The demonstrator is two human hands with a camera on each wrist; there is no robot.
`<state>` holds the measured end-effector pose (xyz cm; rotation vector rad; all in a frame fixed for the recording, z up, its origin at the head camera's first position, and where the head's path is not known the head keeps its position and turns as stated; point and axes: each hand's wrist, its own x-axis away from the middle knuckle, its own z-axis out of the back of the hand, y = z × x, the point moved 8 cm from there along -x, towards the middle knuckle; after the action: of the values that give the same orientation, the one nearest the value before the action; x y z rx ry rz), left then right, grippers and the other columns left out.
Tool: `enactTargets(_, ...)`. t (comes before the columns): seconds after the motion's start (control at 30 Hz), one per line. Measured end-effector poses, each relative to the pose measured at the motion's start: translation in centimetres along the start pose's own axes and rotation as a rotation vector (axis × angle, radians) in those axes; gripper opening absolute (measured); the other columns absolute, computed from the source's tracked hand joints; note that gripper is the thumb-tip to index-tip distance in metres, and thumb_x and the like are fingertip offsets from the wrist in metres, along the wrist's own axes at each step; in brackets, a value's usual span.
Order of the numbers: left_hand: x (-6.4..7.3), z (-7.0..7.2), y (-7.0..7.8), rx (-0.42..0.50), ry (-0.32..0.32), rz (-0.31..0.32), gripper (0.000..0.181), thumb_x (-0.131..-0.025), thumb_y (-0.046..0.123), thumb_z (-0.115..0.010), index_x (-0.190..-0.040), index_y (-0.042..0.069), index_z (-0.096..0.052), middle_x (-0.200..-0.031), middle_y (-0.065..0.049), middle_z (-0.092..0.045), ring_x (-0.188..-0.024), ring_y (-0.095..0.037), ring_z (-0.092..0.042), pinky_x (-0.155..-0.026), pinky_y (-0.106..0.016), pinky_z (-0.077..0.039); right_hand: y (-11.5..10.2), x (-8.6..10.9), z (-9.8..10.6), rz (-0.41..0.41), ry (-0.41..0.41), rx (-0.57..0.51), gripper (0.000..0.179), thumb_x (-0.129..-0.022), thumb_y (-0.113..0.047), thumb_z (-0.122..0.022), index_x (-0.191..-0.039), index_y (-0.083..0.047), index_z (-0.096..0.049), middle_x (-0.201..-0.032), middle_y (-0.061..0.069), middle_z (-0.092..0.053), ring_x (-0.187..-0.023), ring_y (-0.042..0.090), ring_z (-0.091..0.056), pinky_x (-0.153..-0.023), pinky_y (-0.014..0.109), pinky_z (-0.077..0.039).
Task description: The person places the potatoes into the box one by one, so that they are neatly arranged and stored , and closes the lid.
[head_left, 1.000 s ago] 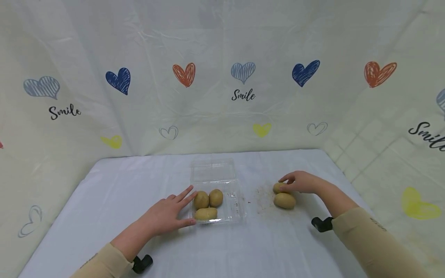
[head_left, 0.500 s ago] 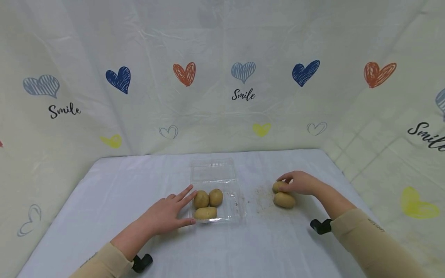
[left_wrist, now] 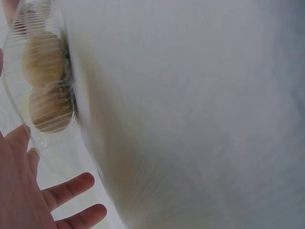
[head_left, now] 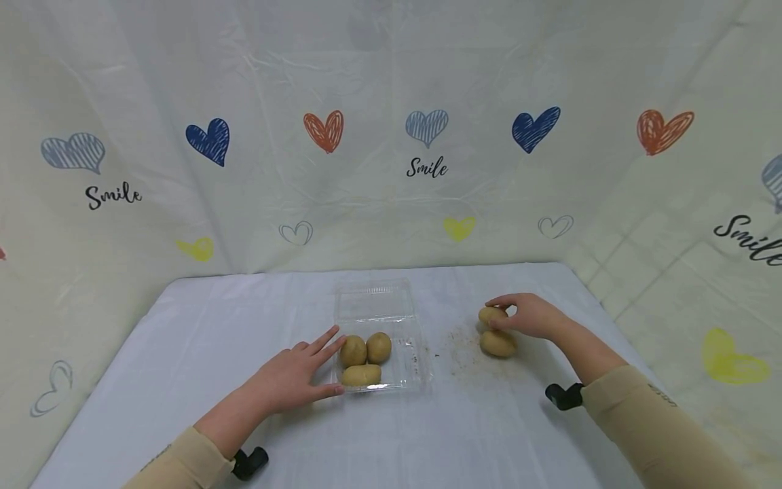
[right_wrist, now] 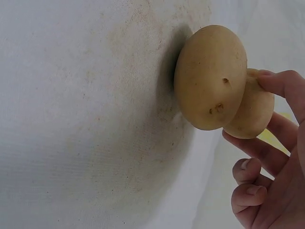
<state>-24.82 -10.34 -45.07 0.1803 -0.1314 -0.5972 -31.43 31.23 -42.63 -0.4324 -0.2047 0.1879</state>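
On the right of the table my right hand (head_left: 530, 317) pinches a potato (head_left: 491, 314) between thumb and fingers. Just in front of it a second potato (head_left: 497, 343) lies on the cloth; the right wrist view shows this nearer potato (right_wrist: 209, 78) partly covering the held potato (right_wrist: 255, 107). With fingers spread, my left hand (head_left: 290, 380) touches the left side of a clear plastic clamshell box (head_left: 403, 360). Inside the box are three potatoes, two at the back and one long potato (head_left: 362, 375) at the front. Through its clear wall, two potatoes show in the left wrist view.
The box's clear lid (head_left: 374, 300) is folded back behind it. Brown dirt specks (head_left: 461, 353) mark the white tablecloth (head_left: 397, 441) between the box and the loose potatoes. A heart-printed curtain (head_left: 366, 190) hangs behind the table.
My right hand has moved slightly up and away with the pinched potato. The loose potato beside it has shifted a little the same way. My left hand stays put.
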Motion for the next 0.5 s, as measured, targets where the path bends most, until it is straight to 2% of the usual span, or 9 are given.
enactTargets(0.33,0.1,0.1,0.1,-0.003,0.018,-0.010,0.088,-0.087,0.073,-0.053,-0.159,0.032,-0.023,-0.166,0.008,-0.015,-0.124,-0.030,-0.052,-0.094,-0.049,-0.047,-1.0,0.4,0.4,0.025,0.029,0.028,0.051,-0.088,-0.043,-0.070,-0.132,-0.017,-0.065,-0.133,0.013,-0.061,-0.126,0.039,-0.050,-0.097,0.055,-0.043)
enactTargets(0.5,0.1,0.2,0.2,-0.002,0.024,-0.016,0.087,-0.088,0.072,-0.053,-0.159,0.032,-0.023,-0.166,0.009,-0.014,-0.125,-0.031,-0.052,-0.094,-0.050,-0.047,-2.6,0.5,0.8,0.069,0.052,0.042,0.052,-0.086,-0.043,-0.074,-0.132,-0.020,-0.066,-0.130,0.009,-0.063,-0.122,0.036,-0.054,-0.095,0.053,-0.044)
